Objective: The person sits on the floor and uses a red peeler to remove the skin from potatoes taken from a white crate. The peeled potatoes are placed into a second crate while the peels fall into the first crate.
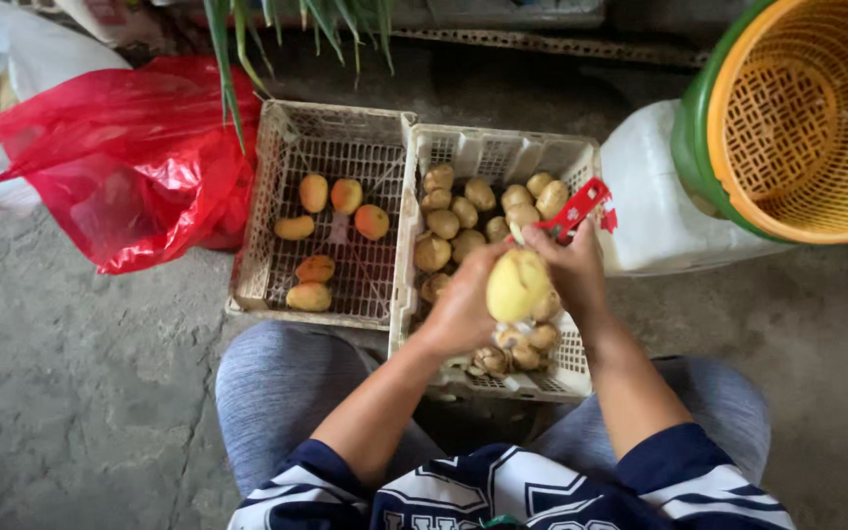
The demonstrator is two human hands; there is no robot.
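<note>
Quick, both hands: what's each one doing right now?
Left hand: closed around a yellow peeled potato, held over the right crate.
Right hand: closed on a red peeler, at the potato's top.

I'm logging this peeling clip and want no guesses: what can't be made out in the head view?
- Peeler blade: too small and blurred.
- Left hand fingers: hidden behind the potato.
- Red bag contents: hidden by the plastic.
- Orange basket: cut off by the right edge.
</note>
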